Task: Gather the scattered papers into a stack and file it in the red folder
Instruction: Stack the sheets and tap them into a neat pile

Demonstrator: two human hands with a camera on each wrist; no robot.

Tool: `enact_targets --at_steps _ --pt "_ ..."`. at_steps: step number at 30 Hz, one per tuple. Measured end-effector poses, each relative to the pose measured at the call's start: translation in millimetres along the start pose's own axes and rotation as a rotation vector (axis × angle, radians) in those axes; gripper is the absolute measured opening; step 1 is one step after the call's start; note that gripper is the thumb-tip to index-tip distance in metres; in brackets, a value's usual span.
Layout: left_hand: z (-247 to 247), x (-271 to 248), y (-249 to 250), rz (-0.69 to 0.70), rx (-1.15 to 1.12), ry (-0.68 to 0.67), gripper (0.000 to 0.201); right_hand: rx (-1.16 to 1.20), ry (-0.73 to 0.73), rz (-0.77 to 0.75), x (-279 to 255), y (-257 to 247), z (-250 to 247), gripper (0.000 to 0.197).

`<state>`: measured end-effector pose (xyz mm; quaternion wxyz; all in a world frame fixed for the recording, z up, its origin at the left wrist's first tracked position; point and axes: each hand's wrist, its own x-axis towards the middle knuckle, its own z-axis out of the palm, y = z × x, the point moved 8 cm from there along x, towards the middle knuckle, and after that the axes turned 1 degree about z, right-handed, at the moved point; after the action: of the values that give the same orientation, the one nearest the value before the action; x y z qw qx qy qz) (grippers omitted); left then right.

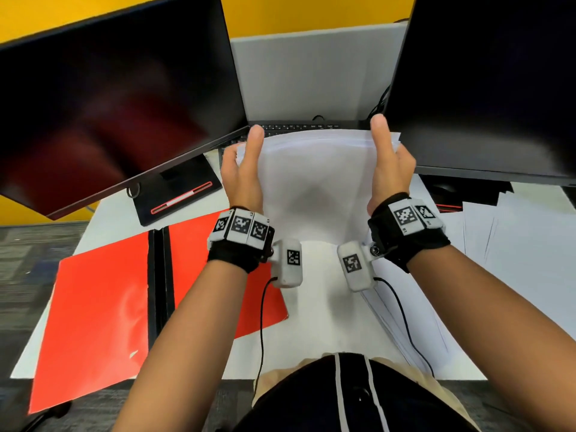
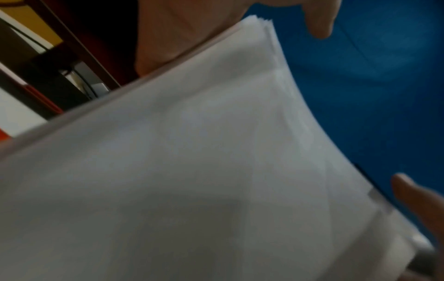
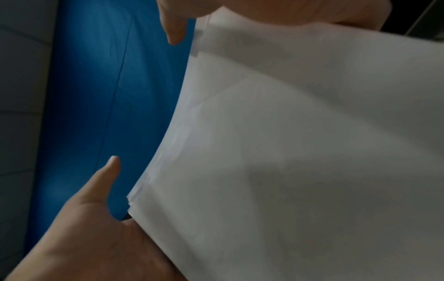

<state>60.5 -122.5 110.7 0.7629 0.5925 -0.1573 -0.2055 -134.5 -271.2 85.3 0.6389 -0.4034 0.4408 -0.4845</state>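
Both hands are up off the desk with the stack of papers (image 1: 314,169) stood on end between them. The left hand (image 1: 241,173) presses one side edge, the right hand (image 1: 391,169) the other, palms facing in, thumbs straight up along the sheets; whether the far fingers curl behind the stack, the head view hides. The top edges look uneven, a few sheets stepped near the right thumb, so the job here appears to be squaring up. To do it well, the person should keep the grip loose enough that sheets can slide, tap the bottom edge on the desk (image 1: 318,307) just below the wrists, then turn and tap a side. Too tight and the stagger stays locked in. The red folder (image 1: 103,307) lies open, flat, down and outward from the left forearm. More loose sheets (image 1: 514,232) lie fanned out beyond the right wrist, probably yet to be collected.
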Motion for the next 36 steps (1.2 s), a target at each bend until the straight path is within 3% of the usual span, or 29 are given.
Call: enact_targets --at_steps 4,9,12,17,24,26,30,34,36 --pt "2.8 13.5 0.4 -0.083 0.045 0.104 0.045 0.003 0.038 -0.054 -2.9 -6.4 -1.4 0.035" --pt "-3.1 18.7 -5.8 -0.108 0.1 0.106 0.028 -0.036 0.054 -0.086 -5.2 -7.1 -3.0 0.037" --pt "-6.6 19.2 -9.4 -0.081 0.077 0.112 0.037 -0.107 0.067 -0.165 -6.1 -15.3 -3.6 0.028" --pt "-6.1 16.8 -11.0 -0.078 0.066 0.103 0.03 -0.163 0.065 -0.267 -8.1 -22.8 -1.6 0.021" --pt "-10.7 17.3 -11.7 -0.067 0.014 0.095 0.027 -0.144 0.048 -0.223 -9.8 -14.3 -4.9 0.025" --pt "-11.2 17.1 -12.1 -0.075 0.012 0.101 0.039 -0.16 0.047 -0.225 -9.3 -11.6 -6.5 0.024" --pt "-7.1 17.4 -12.8 -0.071 -0.005 0.054 0.042 -0.162 0.03 -0.267 -12.1 -12.0 -6.4 0.024" --pt "-14.1 15.7 -57.3 -0.192 -0.162 -0.065 0.092 -0.089 -0.169 -0.357 -15.1 -9.2 -4.4 0.042" --pt "-21.8 10.3 -76.9 -0.208 -0.14 -0.093 0.082 -0.1 -0.275 -0.364 -16.4 4.2 -7.0 0.056"
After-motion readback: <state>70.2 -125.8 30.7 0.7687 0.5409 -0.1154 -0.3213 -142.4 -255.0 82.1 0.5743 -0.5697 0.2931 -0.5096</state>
